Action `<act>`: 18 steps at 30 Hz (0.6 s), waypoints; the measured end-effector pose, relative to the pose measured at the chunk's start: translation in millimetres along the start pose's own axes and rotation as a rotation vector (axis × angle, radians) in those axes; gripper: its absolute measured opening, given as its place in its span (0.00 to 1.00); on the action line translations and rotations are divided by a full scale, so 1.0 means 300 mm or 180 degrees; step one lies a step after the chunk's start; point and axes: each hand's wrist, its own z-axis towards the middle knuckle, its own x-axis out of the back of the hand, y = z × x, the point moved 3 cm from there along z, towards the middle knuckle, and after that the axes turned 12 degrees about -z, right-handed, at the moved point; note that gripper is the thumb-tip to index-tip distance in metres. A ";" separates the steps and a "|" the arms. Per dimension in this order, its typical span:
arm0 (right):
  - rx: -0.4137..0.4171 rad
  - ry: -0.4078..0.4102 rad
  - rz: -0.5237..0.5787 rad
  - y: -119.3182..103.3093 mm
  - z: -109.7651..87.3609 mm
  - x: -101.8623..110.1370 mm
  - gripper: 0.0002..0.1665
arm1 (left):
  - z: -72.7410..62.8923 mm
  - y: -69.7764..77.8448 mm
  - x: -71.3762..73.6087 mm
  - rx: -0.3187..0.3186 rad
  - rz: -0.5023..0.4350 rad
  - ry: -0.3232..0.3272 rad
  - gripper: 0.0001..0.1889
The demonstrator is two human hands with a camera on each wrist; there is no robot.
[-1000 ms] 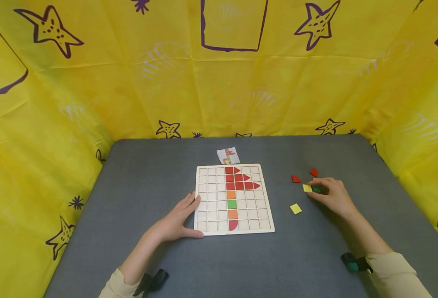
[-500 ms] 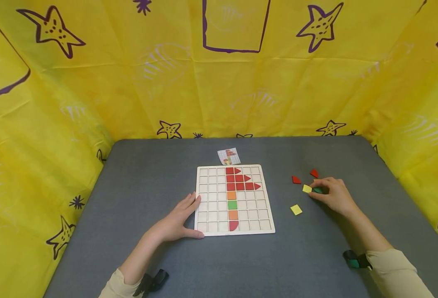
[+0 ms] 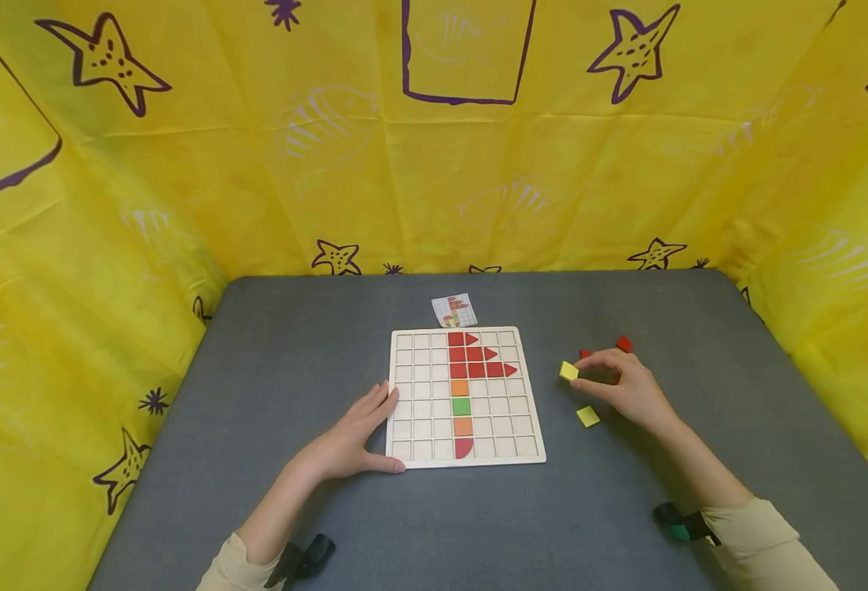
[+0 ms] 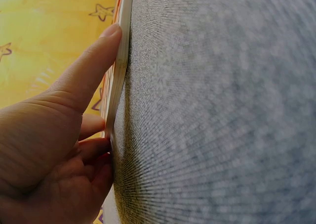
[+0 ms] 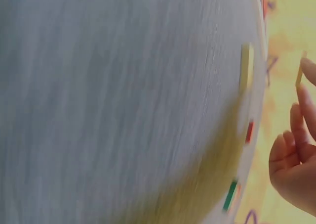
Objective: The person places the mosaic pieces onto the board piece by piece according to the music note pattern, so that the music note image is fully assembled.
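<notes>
A wooden grid board [image 3: 422, 410] lies on the grey table, with red, orange and green tiles down its middle columns. My left hand [image 3: 356, 435] rests at its near left corner, fingers along the left side and thumb on the front edge. In the left wrist view the thumb lies straight over the board's edge [image 4: 118, 85]. My right hand [image 3: 626, 390] pinches a yellow square tile [image 3: 568, 372] between thumb and forefinger, right of the board. The right wrist view shows this tile [image 5: 299, 74] edge-on, raised above the table. A second yellow square tile [image 3: 587, 417] lies below that hand.
A small card [image 3: 454, 310] with a printed grid pattern lies behind the board. One red piece [image 3: 624, 344] lies behind the right hand; another [image 3: 585, 354] is partly covered by it. A green piece [image 5: 230, 195] shows in the right wrist view. Yellow cloth [image 3: 434, 180] surrounds the table.
My right hand has lifted the yellow tile and moved it left toward the board, now covering part of a red piece. The left hand and the board have stayed put.
</notes>
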 end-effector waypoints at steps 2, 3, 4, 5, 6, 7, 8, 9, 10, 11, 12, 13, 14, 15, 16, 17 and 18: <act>0.0053 -0.0036 0.0126 -0.034 0.003 -0.025 0.16 | 0.000 0.000 0.000 -0.0003 0.0000 0.0008 0.56; 0.0085 -0.0060 0.0175 -0.053 0.004 -0.036 0.16 | 0.000 0.000 -0.001 -0.0007 0.0003 0.0011 0.56; 0.0119 -0.0088 0.0231 -0.072 0.006 -0.049 0.16 | 0.000 0.000 -0.001 -0.0010 0.0004 0.0012 0.56; 0.0146 -0.0125 0.0264 -0.090 0.007 -0.062 0.16 | 0.000 0.000 -0.001 -0.0012 0.0006 0.0013 0.56; 0.0167 -0.0156 0.0297 -0.108 0.009 -0.075 0.16 | 0.000 0.000 0.000 -0.0016 0.0008 0.0015 0.56; 0.0194 -0.0186 0.0321 -0.128 0.012 -0.087 0.16 | 0.000 0.000 0.000 -0.0017 0.0009 0.0015 0.56; 0.0208 -0.0214 0.0350 -0.148 0.013 -0.099 0.16 | 0.000 0.000 -0.001 -0.0022 0.0014 0.0015 0.56; 0.0229 -0.0244 0.0368 -0.167 0.014 -0.110 0.15 | 0.000 0.000 -0.001 -0.0019 0.0018 0.0015 0.56; 0.0254 -0.0274 0.0385 -0.188 0.016 -0.122 0.15 | 0.000 0.000 0.000 -0.0017 0.0022 0.0017 0.56; 0.0285 -0.0303 0.0389 -0.208 0.018 -0.133 0.15 | -0.001 0.000 0.000 -0.0013 0.0026 0.0018 0.56; 0.0300 -0.0339 0.0396 -0.229 0.018 -0.144 0.15 | -0.001 0.000 0.001 -0.0008 0.0027 0.0018 0.56; 0.0327 -0.0369 0.0402 -0.248 0.019 -0.155 0.15 | -0.001 0.000 0.001 -0.0002 0.0030 0.0015 0.56; 0.0351 -0.0396 0.0415 -0.266 0.021 -0.167 0.15 | -0.001 0.000 0.001 0.0003 0.0033 0.0014 0.56; 0.0392 -0.0421 0.0415 -0.282 0.023 -0.179 0.16 | -0.001 0.000 0.001 0.0011 0.0031 0.0011 0.56; 0.0429 -0.0445 0.0407 -0.297 0.026 -0.191 0.16 | -0.001 -0.001 0.000 0.0013 0.0030 0.0009 0.56; 0.0468 -0.0467 0.0411 -0.311 0.029 -0.205 0.15 | 0.000 -0.001 0.000 0.0014 0.0027 0.0005 0.56; 0.0513 -0.0481 0.0409 -0.323 0.032 -0.219 0.16 | 0.000 -0.002 0.000 0.0015 0.0028 0.0007 0.56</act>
